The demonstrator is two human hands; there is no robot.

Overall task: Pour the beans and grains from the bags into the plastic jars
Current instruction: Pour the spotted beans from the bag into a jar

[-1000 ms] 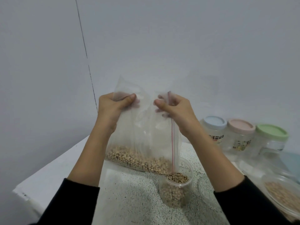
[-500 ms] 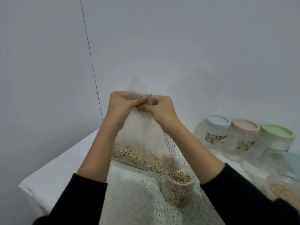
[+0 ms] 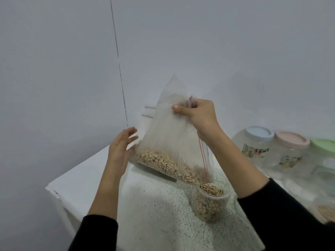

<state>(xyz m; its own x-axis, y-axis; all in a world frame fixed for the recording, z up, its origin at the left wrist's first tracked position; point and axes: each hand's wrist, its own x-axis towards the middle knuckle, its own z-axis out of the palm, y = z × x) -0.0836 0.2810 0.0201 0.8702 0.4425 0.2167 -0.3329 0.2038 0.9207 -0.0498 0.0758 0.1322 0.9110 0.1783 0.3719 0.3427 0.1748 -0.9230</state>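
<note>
A clear zip bag (image 3: 172, 134) with pale beans in its bottom hangs above the speckled counter (image 3: 163, 214). My right hand (image 3: 196, 114) pinches the bag's gathered top by the red zip line. My left hand (image 3: 120, 147) hovers beside the bag's lower left corner, fingers spread and blurred, holding nothing. Under the bag's right corner stands an open plastic jar (image 3: 210, 203) filled with beans to the rim.
More empty zip bags (image 3: 147, 113) lean on the wall behind. Three lidded jars stand at the right: blue lid (image 3: 259, 134), pink lid (image 3: 291, 140), green lid (image 3: 324, 144). A container of grains (image 3: 326, 211) sits at the right edge. The counter's left edge drops off.
My left hand has let go of the bag's top and dropped to its lower left side. My right hand now holds the gathered top alone.
</note>
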